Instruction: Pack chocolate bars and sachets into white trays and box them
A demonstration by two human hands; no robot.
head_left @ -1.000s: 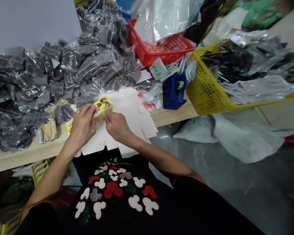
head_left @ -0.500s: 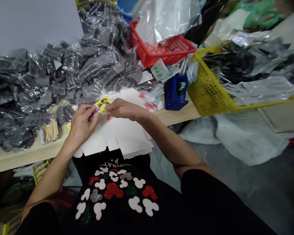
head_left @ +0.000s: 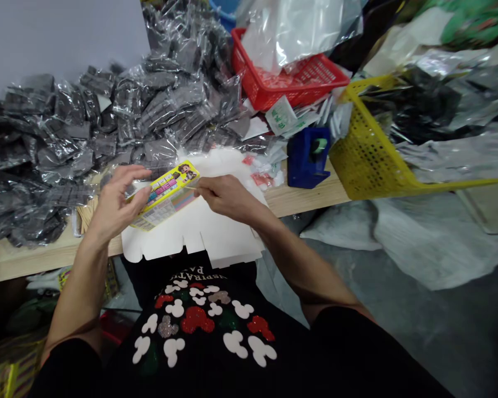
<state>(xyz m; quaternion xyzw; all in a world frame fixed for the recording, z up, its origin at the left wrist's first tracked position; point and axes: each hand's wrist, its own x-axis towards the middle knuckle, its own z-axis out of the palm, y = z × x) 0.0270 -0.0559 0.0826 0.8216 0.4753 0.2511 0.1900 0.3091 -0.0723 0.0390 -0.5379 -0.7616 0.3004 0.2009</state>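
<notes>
A yellow printed cardboard box (head_left: 161, 200) with a cartoon figure and pink lettering lies tilted over flat white card sheets (head_left: 232, 221). My left hand (head_left: 118, 204) holds it around its left end, thumb at the near edge and fingers on the far side. At the box's right end, my right hand (head_left: 228, 199) is closed in a pinch. A thin pale stick (head_left: 190, 187) shows between its fingertips and the box. Beside my left wrist, partly hidden by it, a small tray holds similar wooden sticks (head_left: 86, 214).
Grey items in clear plastic bags (head_left: 149, 110) are heaped along the back and left. A red basket (head_left: 259, 97), a blue tape dispenser (head_left: 309, 160), white-green packets (head_left: 281, 115) and a yellow basket (head_left: 357, 171) with plastic bags stand at the right.
My left hand has moved left along the box and its fingers are wider apart. More of the box's printed sides shows. My right hand has shifted slightly right.
</notes>
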